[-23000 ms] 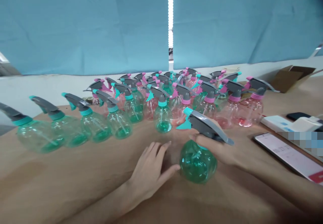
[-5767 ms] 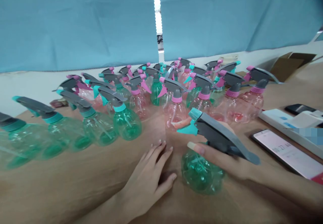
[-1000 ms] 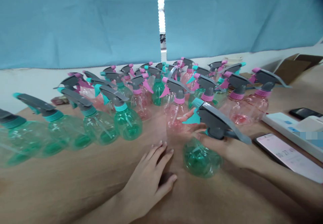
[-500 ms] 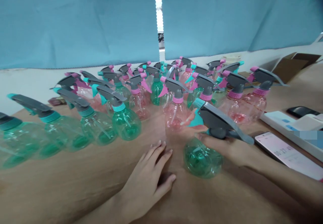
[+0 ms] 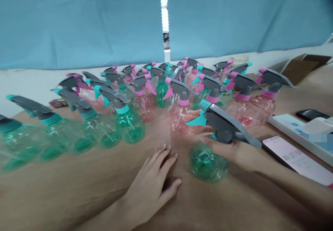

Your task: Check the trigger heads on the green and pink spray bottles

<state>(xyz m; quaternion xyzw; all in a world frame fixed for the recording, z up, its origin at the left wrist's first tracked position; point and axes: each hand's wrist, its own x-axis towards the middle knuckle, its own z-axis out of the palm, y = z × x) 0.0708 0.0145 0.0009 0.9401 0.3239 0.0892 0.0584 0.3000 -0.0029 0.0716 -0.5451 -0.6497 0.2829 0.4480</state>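
Note:
My right hand (image 5: 234,151) is around the neck of a green spray bottle (image 5: 208,163), which stands on the table with a grey head and teal nozzle. The thumb crosses the near side of the neck. The other fingers stretch out behind the teal trigger (image 5: 197,120), partly hidden by it. My left hand (image 5: 149,182) lies flat on the wooden table (image 5: 78,193), fingers spread, holding nothing. Just beyond the held bottle is a pink spray bottle (image 5: 181,118); left of it stands another green spray bottle (image 5: 130,127).
Several green and pink spray bottles fill the table's far side, with a green row at left. A phone (image 5: 293,158) showing a timer, a white device (image 5: 296,130) and a dark mouse-shaped object (image 5: 312,114) lie right. An open cardboard box (image 5: 299,69) stands behind them.
The right fingers have straightened from around the trigger, and the trigger has swung forward, away from the neck. The bottle and my left hand have stayed in place.

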